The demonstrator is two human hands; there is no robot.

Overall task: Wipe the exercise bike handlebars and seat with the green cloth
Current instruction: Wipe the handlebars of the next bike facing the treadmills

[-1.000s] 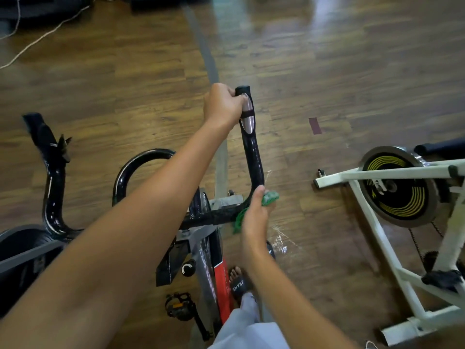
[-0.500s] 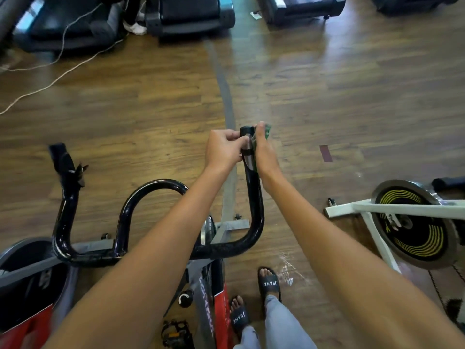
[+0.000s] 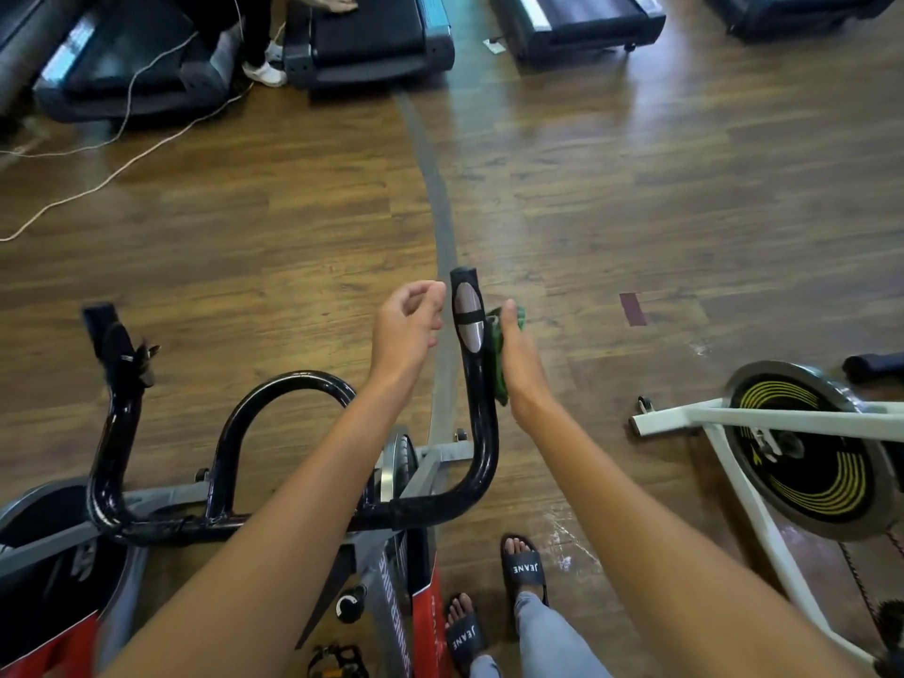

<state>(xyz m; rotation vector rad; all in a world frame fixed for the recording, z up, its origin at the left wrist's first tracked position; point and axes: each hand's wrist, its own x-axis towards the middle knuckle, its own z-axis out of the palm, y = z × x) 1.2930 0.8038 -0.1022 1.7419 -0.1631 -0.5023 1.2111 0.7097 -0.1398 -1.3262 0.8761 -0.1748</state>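
1. Left hand [image 3: 408, 330]: just left of the r/h handlebar [image 3: 473, 364] upright, not touching it; fingers loosely curled, holding nothing.
2. Right hand [image 3: 521, 357]: fingers straight, pressing green cloth [image 3: 495, 354] flat against the right side of the same upright, just below the silver sensor pad [image 3: 467, 318].
3. Cloth: sandwiched btwn palm and bar; only an edge shows at fingertips and along the heel of the hand.
4. Handlebar assy: black, glossy; centre loop [image 3: 274, 413] and l/h horn [image 3: 115, 374] left of both arms, untouched.
5. Seat: not in view.
6. Surroundings: wood floor [image 3: 636, 198]; white-framed bike w/ yellow-striped flywheel [image 3: 812, 457] at right, well apart; treadmills [image 3: 372, 36] along far edge; white cable [image 3: 112, 168] on floor at far left.
7. Operator's feet in black slides [image 3: 522, 567] beside the red bike frame [image 3: 423, 609].
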